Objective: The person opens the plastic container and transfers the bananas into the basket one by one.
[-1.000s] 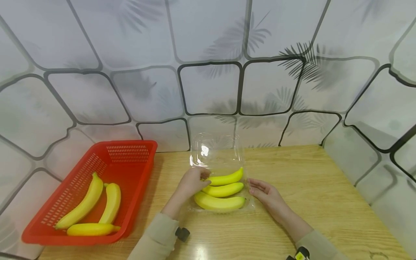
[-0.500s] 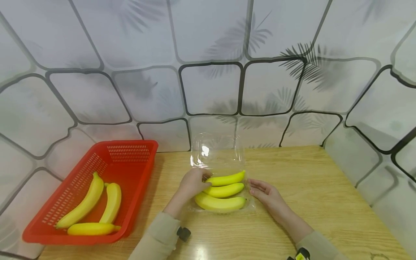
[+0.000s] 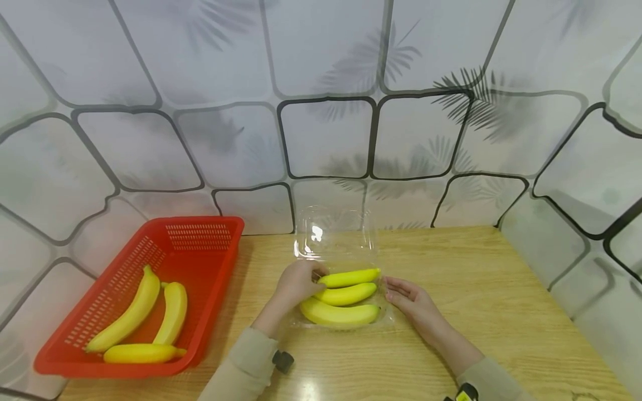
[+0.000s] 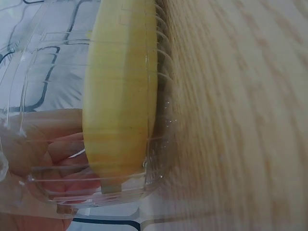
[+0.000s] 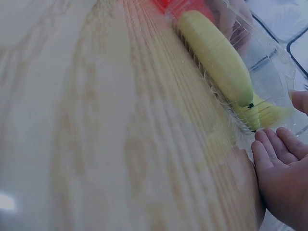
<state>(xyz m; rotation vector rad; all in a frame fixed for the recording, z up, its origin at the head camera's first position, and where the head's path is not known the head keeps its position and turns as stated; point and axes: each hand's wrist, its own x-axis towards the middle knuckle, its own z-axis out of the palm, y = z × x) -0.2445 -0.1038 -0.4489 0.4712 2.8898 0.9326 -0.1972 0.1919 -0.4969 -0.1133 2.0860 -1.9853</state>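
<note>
A clear plastic clamshell container (image 3: pixel 333 234) stands with its lid raised at the back. Three yellow bananas lie side by side in its base: a back one (image 3: pixel 353 277), a middle one (image 3: pixel 348 294) and a front one (image 3: pixel 341 313). My left hand (image 3: pixel 298 282) pinches the left end of the back banana, its fingertips partly hidden. Through the clear wall, the left wrist view shows the front banana (image 4: pixel 120 86) close up. At the container's right side, my right hand (image 3: pixel 413 301) rests with fingers extended, fingertips right at the wall.
To the left stands a red plastic basket (image 3: pixel 203 270) with three more bananas (image 3: pixel 132 312) in it. Beneath everything is a wood-grain table (image 3: pixel 451 262). A patterned wall covering (image 3: pixel 326 136) rises behind and at both sides.
The back banana's right end has swung toward the front, so it now lies closer to level beside the middle one. My left hand keeps its grip; my right hand has hardly moved.
</note>
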